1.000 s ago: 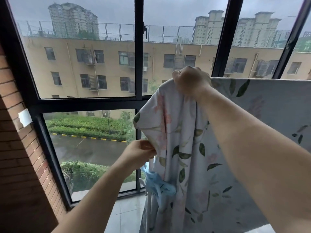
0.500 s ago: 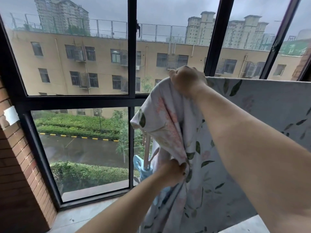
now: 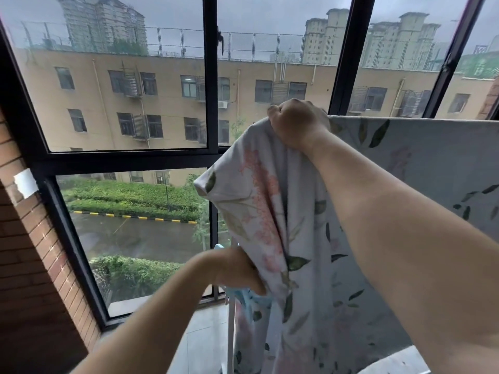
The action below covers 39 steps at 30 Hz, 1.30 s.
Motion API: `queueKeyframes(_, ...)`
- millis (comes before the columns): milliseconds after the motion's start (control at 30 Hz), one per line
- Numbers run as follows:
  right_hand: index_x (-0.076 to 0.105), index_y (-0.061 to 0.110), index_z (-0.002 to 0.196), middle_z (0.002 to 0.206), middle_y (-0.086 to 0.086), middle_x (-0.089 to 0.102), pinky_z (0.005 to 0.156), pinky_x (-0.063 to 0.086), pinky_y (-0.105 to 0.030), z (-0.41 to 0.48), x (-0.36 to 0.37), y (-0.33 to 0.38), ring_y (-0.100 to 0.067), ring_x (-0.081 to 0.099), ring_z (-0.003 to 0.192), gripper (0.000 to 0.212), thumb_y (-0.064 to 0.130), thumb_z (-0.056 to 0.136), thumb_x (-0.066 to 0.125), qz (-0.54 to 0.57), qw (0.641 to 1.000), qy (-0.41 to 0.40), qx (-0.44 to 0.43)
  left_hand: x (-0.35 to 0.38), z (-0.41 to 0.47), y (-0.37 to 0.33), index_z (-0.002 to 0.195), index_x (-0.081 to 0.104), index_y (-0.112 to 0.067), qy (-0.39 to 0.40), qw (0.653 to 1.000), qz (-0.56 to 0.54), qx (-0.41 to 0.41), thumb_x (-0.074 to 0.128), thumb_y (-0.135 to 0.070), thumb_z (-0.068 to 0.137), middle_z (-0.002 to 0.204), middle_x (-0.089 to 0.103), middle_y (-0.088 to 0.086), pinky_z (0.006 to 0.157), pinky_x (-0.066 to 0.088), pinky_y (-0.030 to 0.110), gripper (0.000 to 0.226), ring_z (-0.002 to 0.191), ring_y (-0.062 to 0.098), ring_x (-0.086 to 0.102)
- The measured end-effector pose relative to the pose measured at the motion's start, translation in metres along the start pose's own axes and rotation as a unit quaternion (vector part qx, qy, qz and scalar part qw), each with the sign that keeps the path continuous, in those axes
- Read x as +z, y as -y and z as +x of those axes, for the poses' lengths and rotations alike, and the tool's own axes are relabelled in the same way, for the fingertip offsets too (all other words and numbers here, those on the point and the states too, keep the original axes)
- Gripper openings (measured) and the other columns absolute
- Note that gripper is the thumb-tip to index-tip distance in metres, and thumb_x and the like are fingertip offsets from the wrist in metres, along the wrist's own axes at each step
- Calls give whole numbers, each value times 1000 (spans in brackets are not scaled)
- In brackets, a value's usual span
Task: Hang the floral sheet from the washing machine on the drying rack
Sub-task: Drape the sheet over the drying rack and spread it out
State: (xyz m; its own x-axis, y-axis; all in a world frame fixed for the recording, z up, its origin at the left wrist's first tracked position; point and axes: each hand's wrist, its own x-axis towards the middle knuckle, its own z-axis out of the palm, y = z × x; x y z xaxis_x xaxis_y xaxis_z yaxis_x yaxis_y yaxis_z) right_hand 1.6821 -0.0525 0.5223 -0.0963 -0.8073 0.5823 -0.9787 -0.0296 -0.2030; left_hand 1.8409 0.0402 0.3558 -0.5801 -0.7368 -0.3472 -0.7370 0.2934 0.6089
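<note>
I see flat grey daylight coming in through the window [image 3: 127, 103], overcast sky, no hard shadows. The near forearms sit backlit and a bit dim. Wide-angle bending bows the window frame [image 3: 210, 76] at the edges. The floral sheet [image 3: 270, 225] looks soft and slightly smeared; glass shows faint haze, no glare.

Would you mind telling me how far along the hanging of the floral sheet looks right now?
Mostly done: the floral sheet already drapes flat over the top on the right. In hand: the right hand grips the bunched end at the top edge, and the left hand holds the fabric lower down. Left: spreading that bunched left end flat. The drying rack is largely hidden under the fabric.
</note>
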Motion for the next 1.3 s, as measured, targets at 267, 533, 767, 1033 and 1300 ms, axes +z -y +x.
queueKeyframes(267,70,15,106,112,-14,68,83,35,-41,-2,-5,-5,-27,50,89,52,40,95,25,-1,1000,2,-2,-62,-8,44,111,59,3,-109,692,-647,301,64,11,60,90,68,18,67,59,33,51,76,25,70)
queueKeyframes(533,69,14,97,102,-13,68,78,33,-39,-6,-7,-5,-27,49,83,50,40,96,26,6,1000,12,-9,-105,-16,24,132,50,4,26,635,-659,401,3,-62,98,124,61,23,106,37,47,88,119,36,54)
queueKeyframes(767,68,14,97,100,-14,67,77,35,-39,-1,-4,-5,-29,50,82,50,42,96,26,9,1000,15,-26,-154,-26,12,118,56,1,-33,642,-644,414,27,-47,104,104,67,20,93,51,49,58,100,36,63)
queueKeyframes(1033,63,26,89,107,-6,70,79,37,-37,3,-2,-5,-28,61,100,53,69,92,31,1,997,29,-68,-194,-44,-2,140,51,-17,-300,678,-588,323,20,-79,86,127,66,9,94,52,49,88,118,30,62)
queueKeyframes(1300,60,23,95,105,-7,68,81,37,-39,9,6,-3,-28,60,101,65,75,91,21,-14,997,-5,-81,-242,-56,54,102,72,-21,-527,620,-535,226,54,-31,99,106,74,3,88,56,35,22,107,18,68)
